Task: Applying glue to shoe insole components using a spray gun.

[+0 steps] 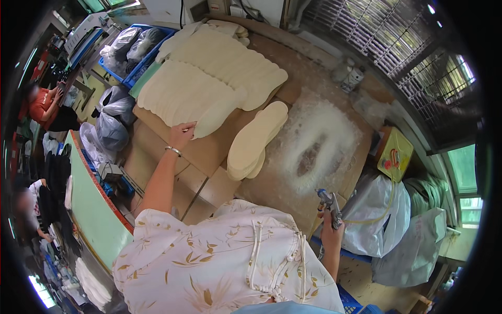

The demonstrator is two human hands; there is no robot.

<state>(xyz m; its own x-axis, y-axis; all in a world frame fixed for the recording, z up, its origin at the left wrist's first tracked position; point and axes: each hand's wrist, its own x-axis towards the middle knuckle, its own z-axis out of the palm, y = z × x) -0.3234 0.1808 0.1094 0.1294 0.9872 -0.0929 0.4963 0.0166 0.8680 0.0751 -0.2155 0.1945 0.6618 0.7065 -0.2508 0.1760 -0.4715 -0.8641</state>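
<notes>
My left hand (182,135), with a bracelet at the wrist, reaches to the near end of a laid-out row. Its fingers are closed at the tip of a cream insole (212,119), the end one of many overlapping insoles (183,91). In my right hand (331,230) is a metal spray gun (329,201), its nozzle turned toward the board. Between my hands lies a separate stack of cream insoles (251,146), slightly fanned. Right of the stack, a white spray deposit (319,138) surrounds a darker, sole-shaped patch on the cardboard.
A thin hose (374,217) runs from the spray gun past white plastic bags (374,209) toward a yellow container (395,154). Bottles (351,76) stand by the barred window. At left are a blue crate (138,52), grey bags (112,118) and a green-topped table (94,193). Two people are farther left.
</notes>
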